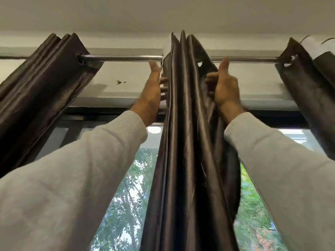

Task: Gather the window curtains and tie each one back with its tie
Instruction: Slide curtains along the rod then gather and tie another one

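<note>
A dark brown satin curtain (183,124) hangs bunched in narrow folds at the middle of a metal rod (123,58). My left hand (154,91) is raised against the curtain's left edge just below the rod, its fingers reaching behind the fabric. My right hand (223,87) grips the rightmost folds near the top, fingers curled into the cloth, thumb pointing up. Both arms wear light grey sleeves. No tie is in view.
A second brown curtain (45,84) hangs gathered at the left end of the rod, and a third curtain (308,84) at the right. Behind them is a window (126,187) with green trees outside. The ceiling is close above.
</note>
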The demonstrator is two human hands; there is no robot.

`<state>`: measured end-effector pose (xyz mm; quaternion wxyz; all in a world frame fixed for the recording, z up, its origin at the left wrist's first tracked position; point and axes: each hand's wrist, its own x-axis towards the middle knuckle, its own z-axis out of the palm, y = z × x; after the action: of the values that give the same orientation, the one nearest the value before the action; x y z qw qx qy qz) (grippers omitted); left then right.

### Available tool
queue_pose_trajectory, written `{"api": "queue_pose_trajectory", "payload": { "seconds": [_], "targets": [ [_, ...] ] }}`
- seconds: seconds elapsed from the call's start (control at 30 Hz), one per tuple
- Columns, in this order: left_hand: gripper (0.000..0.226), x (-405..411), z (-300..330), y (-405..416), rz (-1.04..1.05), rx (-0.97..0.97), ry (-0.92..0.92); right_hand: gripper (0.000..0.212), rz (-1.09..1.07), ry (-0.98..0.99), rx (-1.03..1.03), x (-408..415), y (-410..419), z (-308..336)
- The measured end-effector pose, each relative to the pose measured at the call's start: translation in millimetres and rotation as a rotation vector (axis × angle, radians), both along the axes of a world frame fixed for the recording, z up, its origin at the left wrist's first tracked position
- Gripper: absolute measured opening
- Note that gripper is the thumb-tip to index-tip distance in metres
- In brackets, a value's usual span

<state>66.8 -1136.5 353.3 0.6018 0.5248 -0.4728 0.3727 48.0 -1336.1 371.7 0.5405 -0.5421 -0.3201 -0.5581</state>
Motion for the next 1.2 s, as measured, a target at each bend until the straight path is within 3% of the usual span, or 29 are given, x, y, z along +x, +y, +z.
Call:
{"api": "queue_pose_trajectory", "payload": {
  "seconds": [0.07,0.17,0.23,0.27,0.33,0.4,0.47,0.53,0.6,0.63,0.7,0.77,0.83,0.9,0.97,1.03,1.1,1.2],
  "targets": [
    [0.104,2.9,3.6,3.4,-0.003,-0.032,-0.001,0.109,0.057,-0.042,0.026,-1.6,5.1,1.4],
    [0.097,1.6,3.4,-0.5,-0.065,0.050,0.003,0.117,0.183,0.060,-0.332,6.3,26.8,-2.0],
    [0.105,1.2,4.2,2.1,-0.053,0.056,0.011,0.106,0.128,0.039,-0.444,1.3,32.9,-9.0],
    [0.105,0.7,6.3,6.0,-0.016,0.009,0.014,0.100,0.110,0.000,-0.374,-1.1,26.7,-6.9],
    [0.100,1.4,9.6,18.2,0.058,-0.087,0.010,0.087,0.041,-0.192,-0.026,-12.0,8.7,-6.1],
    [0.098,2.1,15.2,32.5,0.107,-0.161,-0.002,0.075,-0.191,-0.373,0.327,-17.5,-16.5,-3.6],
    [0.093,-0.6,17.8,41.5,0.130,-0.220,-0.010,0.067,-0.454,-0.318,0.511,-8.3,-39.4,7.0],
    [0.090,3.6,24.0,48.9,0.172,-0.262,-0.010,0.081,-0.310,-0.124,0.418,4.0,-56.0,21.9],
    [0.090,7.5,27.3,49.6,0.135,-0.217,-0.009,0.105,0.075,0.032,0.171,12.9,-53.2,29.0],
    [0.090,7.6,27.0,46.2,0.082,-0.166,-0.019,0.103,0.190,0.045,0.027,16.7,-41.7,28.2],
    [0.089,7.2,25.7,32.5,-0.049,-0.003,-0.070,0.093,0.272,0.017,-0.266,15.8,-7.8,17.3],
    [0.098,3.6,24.4,16.0,-0.051,0.129,-0.104,0.103,0.253,0.013,-0.421,12.2,23.0,10.9],
    [0.103,2.1,31.5,10.7,0.035,0.031,-0.080,0.106,0.172,-0.055,-0.284,10.8,31.4,16.4],
    [0.100,3.3,45.2,18.8,0.075,-0.116,-0.037,0.096,0.096,-0.151,0.046,9.1,25.6,31.4],
    [0.099,4.4,63.8,26.2,0.032,-0.190,-0.056,0.084,0.115,-0.206,0.199,11.3,14.0,49.9],
    [0.098,-0.6,71.1,21.6,-0.050,-0.211,-0.097,0.082,0.159,-0.200,0.113,15.1,15.8,63.4],
    [0.099,-2.2,75.0,11.7,-0.130,-0.086,-0.098,0.095,0.259,-0.146,-0.118,20.6,30.7,68.5],
    [0.122,8.2,75.0,5.3,-0.131,0.099,-0.086,0.100,0.304,-0.076,-0.406,23.4,49.6,55.1]
  ]
}}
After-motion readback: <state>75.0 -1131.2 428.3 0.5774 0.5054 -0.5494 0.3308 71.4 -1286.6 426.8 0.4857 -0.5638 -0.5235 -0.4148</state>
